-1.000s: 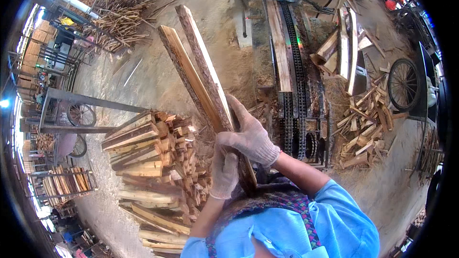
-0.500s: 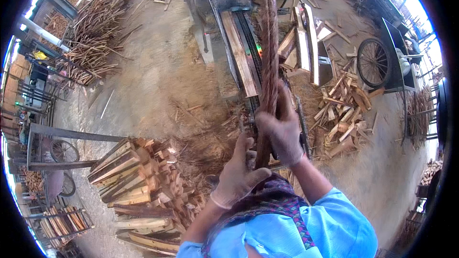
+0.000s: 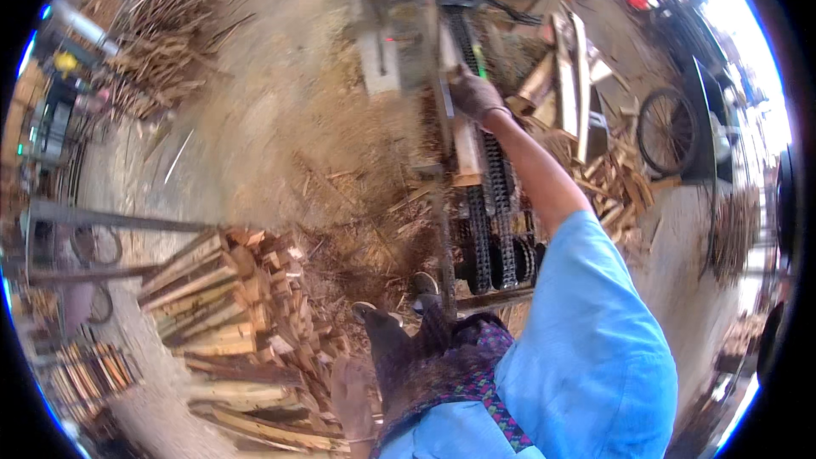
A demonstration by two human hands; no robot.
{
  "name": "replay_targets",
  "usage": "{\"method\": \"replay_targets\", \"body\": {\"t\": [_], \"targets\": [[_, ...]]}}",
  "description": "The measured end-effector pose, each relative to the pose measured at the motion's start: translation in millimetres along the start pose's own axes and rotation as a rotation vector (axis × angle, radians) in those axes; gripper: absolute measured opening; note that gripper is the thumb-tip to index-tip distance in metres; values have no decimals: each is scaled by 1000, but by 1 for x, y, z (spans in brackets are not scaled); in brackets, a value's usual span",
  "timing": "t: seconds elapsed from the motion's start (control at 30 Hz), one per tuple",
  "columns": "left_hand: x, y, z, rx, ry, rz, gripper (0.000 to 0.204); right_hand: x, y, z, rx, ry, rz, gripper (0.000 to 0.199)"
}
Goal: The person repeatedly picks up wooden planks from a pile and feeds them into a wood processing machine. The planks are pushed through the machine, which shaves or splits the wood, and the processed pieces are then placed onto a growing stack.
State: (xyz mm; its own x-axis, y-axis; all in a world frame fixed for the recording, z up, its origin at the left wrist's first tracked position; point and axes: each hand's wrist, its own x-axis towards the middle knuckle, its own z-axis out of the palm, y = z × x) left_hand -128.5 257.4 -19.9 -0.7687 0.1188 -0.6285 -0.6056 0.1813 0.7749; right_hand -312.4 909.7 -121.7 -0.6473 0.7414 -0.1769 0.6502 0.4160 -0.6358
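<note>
My right hand (image 3: 474,95), in a pale work glove, reaches far forward along the machine. Its fingers are bent over a long sawn wooden plank (image 3: 466,153), which lies lengthwise beside the drive chains (image 3: 501,204). My left hand (image 3: 350,395), gloved and smeared by motion, hangs low at my side, beside the stack of split wood (image 3: 212,297). Its fingers cannot be made out, nor whether it touches a piece.
Two long pale boards (image 3: 580,76) lean right of the machine, above a heap of offcuts (image 3: 629,183). A cart with a spoked wheel (image 3: 667,125) stands farther right. Thin sticks (image 3: 174,17) are piled at far left. Chips and bark litter the floor.
The bark-covered length of wood has left my hands. My right hand has moved forward onto the plank; my left has dropped back toward the stack. The view has shifted somewhat.
</note>
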Motion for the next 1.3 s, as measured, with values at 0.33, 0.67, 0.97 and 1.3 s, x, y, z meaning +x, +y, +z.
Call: {"method": "replay_targets", "body": {"t": [0.33, 0.67, 0.97, 1.3], "targets": [[19, -24, -52, -177, -5, 10, 55, -82, 58, -61, -460, 456, -459, 51], [49, -34, -130, -389, 169, -5, 60, -370, -221, 151, -12, -640, -480, 85], [-15, -49, -178, -536, 249, -24, 57, -334, -418, 440, -527, -415, -887, 82], [6, -47, -219, -562, 212, 163, 62, -369, -498, 389, -668, -624, -900, 38]]}}
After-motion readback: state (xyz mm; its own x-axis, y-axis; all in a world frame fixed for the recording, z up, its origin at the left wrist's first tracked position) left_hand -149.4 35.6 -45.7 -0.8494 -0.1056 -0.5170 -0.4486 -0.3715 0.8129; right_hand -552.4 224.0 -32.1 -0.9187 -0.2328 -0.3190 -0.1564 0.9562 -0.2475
